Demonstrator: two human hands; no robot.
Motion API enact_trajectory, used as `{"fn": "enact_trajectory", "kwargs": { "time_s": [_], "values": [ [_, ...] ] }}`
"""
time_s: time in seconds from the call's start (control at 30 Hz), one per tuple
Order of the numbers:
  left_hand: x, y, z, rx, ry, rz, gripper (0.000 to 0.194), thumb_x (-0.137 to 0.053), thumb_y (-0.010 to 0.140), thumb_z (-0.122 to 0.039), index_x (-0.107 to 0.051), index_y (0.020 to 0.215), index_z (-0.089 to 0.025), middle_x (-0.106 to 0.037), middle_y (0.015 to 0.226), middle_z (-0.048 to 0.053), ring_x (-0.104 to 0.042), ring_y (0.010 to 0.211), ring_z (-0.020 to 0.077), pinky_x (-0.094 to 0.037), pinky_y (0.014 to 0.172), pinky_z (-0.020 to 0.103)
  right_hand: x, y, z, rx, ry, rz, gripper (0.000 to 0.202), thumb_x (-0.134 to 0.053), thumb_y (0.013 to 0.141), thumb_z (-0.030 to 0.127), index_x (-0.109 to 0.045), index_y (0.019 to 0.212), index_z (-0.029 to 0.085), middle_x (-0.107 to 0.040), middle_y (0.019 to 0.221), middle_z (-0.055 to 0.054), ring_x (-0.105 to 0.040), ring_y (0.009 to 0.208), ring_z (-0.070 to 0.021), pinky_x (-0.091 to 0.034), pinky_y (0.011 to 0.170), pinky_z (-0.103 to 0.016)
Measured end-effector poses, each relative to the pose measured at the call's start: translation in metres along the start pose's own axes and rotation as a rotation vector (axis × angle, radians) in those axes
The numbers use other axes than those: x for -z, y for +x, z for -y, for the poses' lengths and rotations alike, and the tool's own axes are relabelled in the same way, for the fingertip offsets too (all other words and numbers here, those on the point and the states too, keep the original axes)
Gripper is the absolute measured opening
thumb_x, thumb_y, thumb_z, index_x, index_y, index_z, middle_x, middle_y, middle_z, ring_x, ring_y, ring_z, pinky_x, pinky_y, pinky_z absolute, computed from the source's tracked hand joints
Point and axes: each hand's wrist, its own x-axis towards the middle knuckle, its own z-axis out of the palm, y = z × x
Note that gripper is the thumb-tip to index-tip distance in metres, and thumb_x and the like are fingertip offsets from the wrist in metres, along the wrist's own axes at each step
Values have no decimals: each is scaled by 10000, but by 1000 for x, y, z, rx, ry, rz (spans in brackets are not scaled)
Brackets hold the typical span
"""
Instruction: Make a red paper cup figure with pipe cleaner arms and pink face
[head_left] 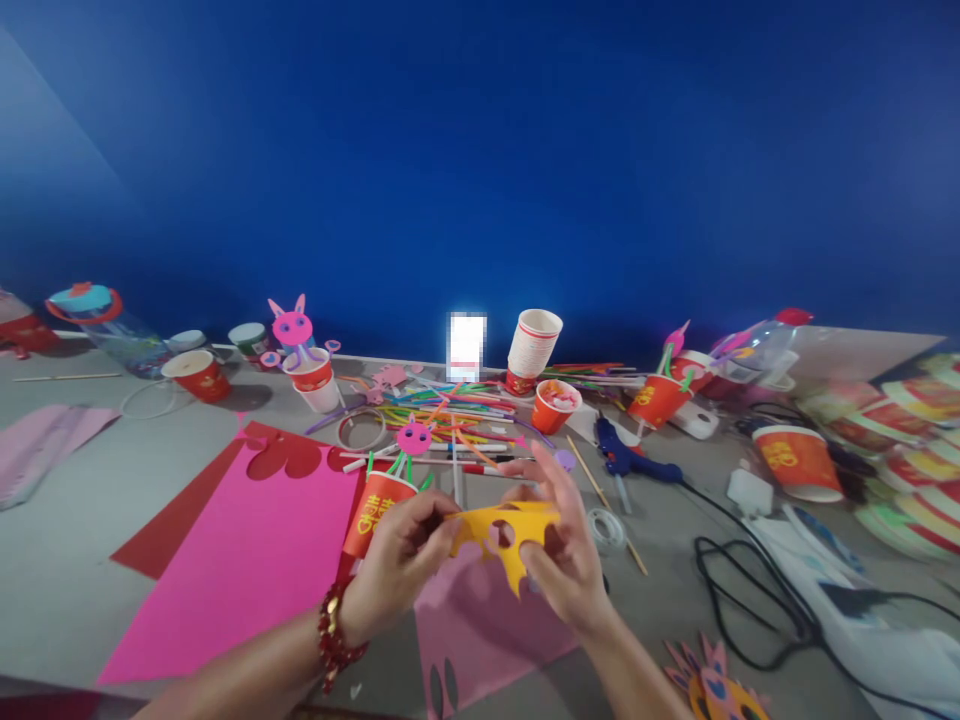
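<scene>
A yellow piece of craft paper [480, 524] with cut-out holes and a pointed lower edge is held in the air between both hands. My left hand [401, 550], wearing a red beaded bracelet [330, 630], pinches its left end. My right hand [566, 550] grips the right end between thumb and fingers, with some fingers raised. Below the yellow paper lies a pale pink sheet [487, 635] with cut-out slots. Just behind my left hand, a red paper cup [367, 525] leans, topped by a pink animal face [414, 436] on green stems.
Bright pink paper [240, 560] and red paper [172, 500] cover the left. Colored sticks [450, 410] spread behind. A blue glue gun [634, 455] and black cord [750, 600] lie right. Stacked cups [536, 340] and a pink-eared cup figure [292, 328] stand at the back.
</scene>
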Motion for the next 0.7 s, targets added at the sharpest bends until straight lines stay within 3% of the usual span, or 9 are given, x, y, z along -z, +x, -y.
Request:
{"fn": "enact_trajectory", "kwargs": {
  "time_s": [0.07,0.13,0.23,0.37,0.53,0.7],
  "values": [
    [0,-2,1,-90,156,-49,229,-518,972,-356,-616,850,-188,-551,683,-10,-427,542,93,-338,496,201,-4,2,2,-126,177,-6,680,-602,861,348,-357,1494,306,-617,1253,-123,-671,835,-235,-590,671,-379],
    [0,-4,1,-194,263,-56,185,-503,980,-299,-625,892,-192,-582,730,4,-476,601,109,-375,554,214,-9,2,2,-193,305,50,633,-596,864,471,-432,1439,264,-668,1118,-117,-672,832,-258,-586,695,-402],
    [0,-4,0,-287,319,-43,158,-479,985,-244,-617,924,-194,-624,790,18,-538,678,128,-412,631,229,-13,-3,-6,-260,330,112,569,-711,814,511,-541,1297,263,-671,941,-55,-648,791,-220,-559,703,-336],
    [-2,-4,2,-262,313,-47,141,-496,982,-250,-606,910,-199,-617,780,6,-538,670,125,-405,618,225,-13,-11,-16,-285,238,125,424,-795,780,447,-635,1128,266,-636,960,-38,-614,790,-181,-534,691,-277],
    [-6,-5,5,-202,278,-62,158,-494,980,-270,-597,883,-200,-579,757,-6,-478,628,116,-380,581,222,-7,-9,-8,-209,258,211,615,-712,776,645,-602,1263,285,-629,1115,-79,-634,879,-226,-543,788,-346],
    [-8,-5,6,-173,269,-78,142,-514,964,-270,-599,875,-199,-557,732,-18,-452,600,107,-361,549,212,-6,-8,-1,-183,216,230,604,-735,761,633,-615,1236,279,-635,1100,-85,-649,890,-241,-558,768,-343]
  ]
}}
